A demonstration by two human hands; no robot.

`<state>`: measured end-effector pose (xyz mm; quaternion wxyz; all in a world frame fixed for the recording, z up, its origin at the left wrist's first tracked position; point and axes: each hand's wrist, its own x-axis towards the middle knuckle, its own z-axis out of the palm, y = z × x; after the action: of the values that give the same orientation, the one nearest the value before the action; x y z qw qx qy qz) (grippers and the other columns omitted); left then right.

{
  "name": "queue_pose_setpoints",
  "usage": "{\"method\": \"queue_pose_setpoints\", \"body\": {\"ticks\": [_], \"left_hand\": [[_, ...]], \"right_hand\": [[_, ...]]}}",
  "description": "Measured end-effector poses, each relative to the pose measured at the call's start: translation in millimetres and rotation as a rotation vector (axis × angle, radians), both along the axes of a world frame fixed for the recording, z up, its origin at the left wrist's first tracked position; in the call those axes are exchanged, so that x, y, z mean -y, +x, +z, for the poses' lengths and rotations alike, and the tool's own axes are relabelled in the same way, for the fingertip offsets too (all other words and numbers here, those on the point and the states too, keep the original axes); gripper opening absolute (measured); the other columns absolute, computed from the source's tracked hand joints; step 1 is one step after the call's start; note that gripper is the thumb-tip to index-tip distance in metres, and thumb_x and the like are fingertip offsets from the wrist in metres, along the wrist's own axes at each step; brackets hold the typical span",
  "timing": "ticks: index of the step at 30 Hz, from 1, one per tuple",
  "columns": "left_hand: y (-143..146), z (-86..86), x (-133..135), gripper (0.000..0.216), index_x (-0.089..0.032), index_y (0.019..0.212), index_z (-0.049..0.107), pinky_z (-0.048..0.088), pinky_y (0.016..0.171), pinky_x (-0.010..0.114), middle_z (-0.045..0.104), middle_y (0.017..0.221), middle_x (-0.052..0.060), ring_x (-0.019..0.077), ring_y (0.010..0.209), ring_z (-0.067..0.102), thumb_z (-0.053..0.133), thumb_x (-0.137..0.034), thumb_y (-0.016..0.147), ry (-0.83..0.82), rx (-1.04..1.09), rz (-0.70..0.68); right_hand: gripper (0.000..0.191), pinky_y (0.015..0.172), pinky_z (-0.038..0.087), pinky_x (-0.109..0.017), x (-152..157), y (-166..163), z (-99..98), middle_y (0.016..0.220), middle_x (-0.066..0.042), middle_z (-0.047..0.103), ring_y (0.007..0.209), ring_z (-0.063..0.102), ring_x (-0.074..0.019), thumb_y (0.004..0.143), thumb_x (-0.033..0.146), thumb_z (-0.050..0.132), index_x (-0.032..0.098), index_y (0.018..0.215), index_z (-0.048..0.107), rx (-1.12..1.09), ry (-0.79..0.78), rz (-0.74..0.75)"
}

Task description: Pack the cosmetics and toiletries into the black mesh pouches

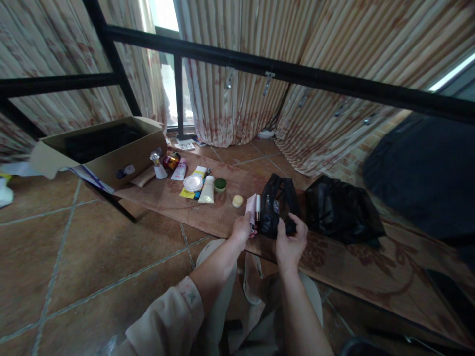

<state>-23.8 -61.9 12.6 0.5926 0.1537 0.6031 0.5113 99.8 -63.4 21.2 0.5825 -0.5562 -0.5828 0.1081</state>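
Note:
My left hand (pixel 242 228) is closed around the lower end of a slim pale pink packet or tube (pixel 251 203). Right beside it stands a small tube with a white cap and brown base (pixel 258 206). A black see-through pouch (pixel 269 210) with handles lies in front of me, its top spread apart. At the pouch's near right edge, my right hand (pixel 292 243) pinches the black material between thumb and fingers. Just left of my left hand sits a small round cream-coloured pot or sponge (pixel 238 200).
Left along the cloth-covered bench (pixel 208 222) are a green-lidded jar (pixel 220 185), a cream tube (pixel 207 190), a clear round tub (pixel 193 183), a white bottle (pixel 159 167) and an open cardboard box (pixel 122 163). A black plastic bag (pixel 339 210) lies right. A dark metal rail (pixel 222 55) crosses behind.

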Motion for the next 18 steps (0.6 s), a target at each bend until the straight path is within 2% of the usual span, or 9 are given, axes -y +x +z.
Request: {"method": "queue_pose_setpoints", "body": {"ticks": [9,18], "left_hand": [[-0.7,-0.2,-0.5,0.034,-0.012,0.074,0.059,0.035,0.039,0.022,0.059,0.057,0.003,0.0107,0.04,0.052,0.051,-0.043,0.085,-0.012,-0.013,0.014],[-1.2,-0.1,1.9,0.026,-0.013,0.075,0.058,0.033,0.039,0.02,0.059,0.055,0.003,0.0102,0.041,0.053,0.06,-0.039,0.079,0.03,-0.031,0.034]], "right_hand": [[0.033,0.096,0.043,-0.041,0.6,0.0,1.2,0.106,-0.011,0.063,0.106,0.057,-0.0232,0.081,0.039,0.06,0.017,0.105,0.064,0.004,-0.006,0.002],[0.033,0.097,0.042,-0.042,-0.9,1.0,-2.4,0.107,-0.01,0.062,0.106,0.056,-0.023,0.082,0.04,0.06,0.017,0.105,0.064,0.01,0.004,-0.005]]}}
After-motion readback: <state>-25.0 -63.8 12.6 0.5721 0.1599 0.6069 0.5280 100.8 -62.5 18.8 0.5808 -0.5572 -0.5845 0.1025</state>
